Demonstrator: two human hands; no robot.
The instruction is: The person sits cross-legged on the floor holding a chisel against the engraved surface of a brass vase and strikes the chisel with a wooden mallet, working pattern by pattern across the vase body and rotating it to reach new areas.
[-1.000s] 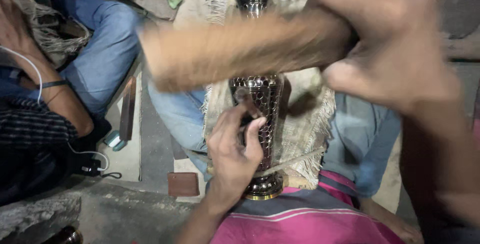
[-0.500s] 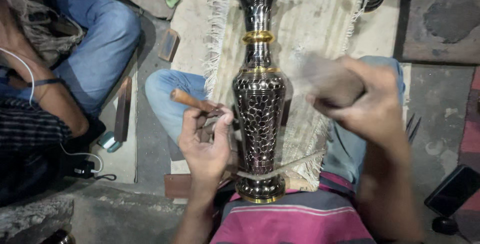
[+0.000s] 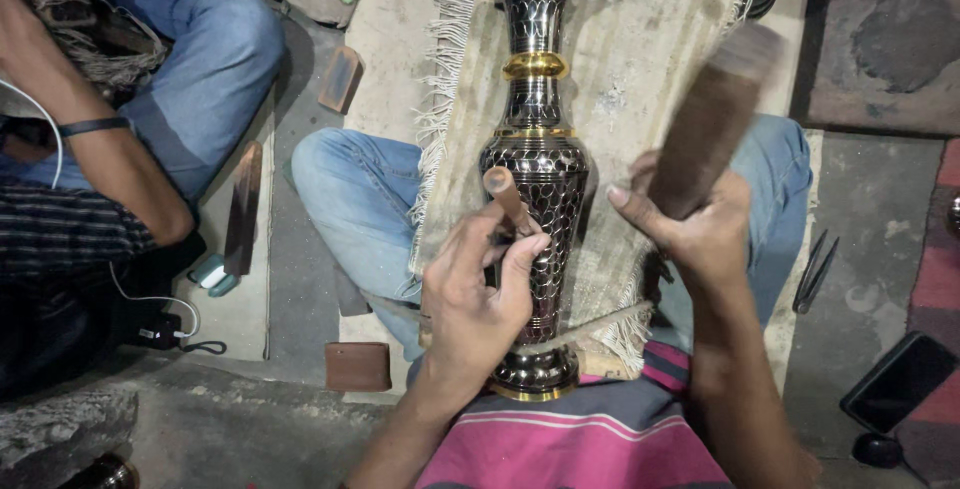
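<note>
Metal, dark and scale-patterned with gold bands, the vase (image 3: 535,179) lies at frame centre on a fringed cloth (image 3: 640,79) across the lap: probably heavy, rigid, slick. The left hand (image 3: 480,294) pinches a chisel (image 3: 508,199) against its belly; the right hand (image 3: 690,224) clenches a wooden mallet (image 3: 712,119).

Lighting was dim and uneven, brightest on the pale fringed woven mat (image 3: 640,99). Glare spots showed on the dark engraved metal vase with gold bands (image 3: 540,164). The brown wooden mallet (image 3: 712,129) in the right hand (image 3: 690,234) was motion-blurred. Left corners lay in deep shadow; edges bowed slightly.
</note>
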